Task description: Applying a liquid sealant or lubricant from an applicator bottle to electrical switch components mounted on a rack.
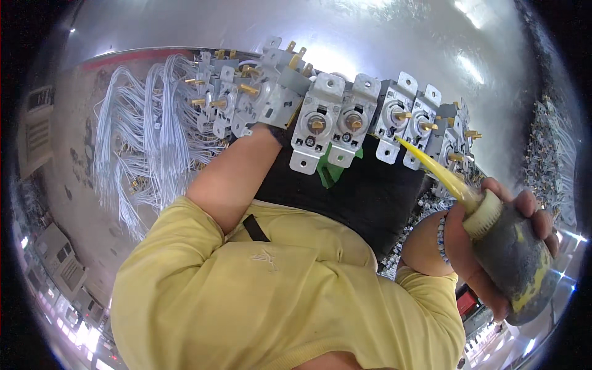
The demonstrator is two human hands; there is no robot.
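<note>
Yellow shirt (277,296) close below, row of grey metal switch units (357,120) above.

Right hand (493,246) grips a grimy squeeze bottle (515,265), its yellow nozzle (431,166) touching one unit's brass shaft. Left hand hidden behind the units (265,98); grip cannot be told. White wires (148,135) hang left.
</note>
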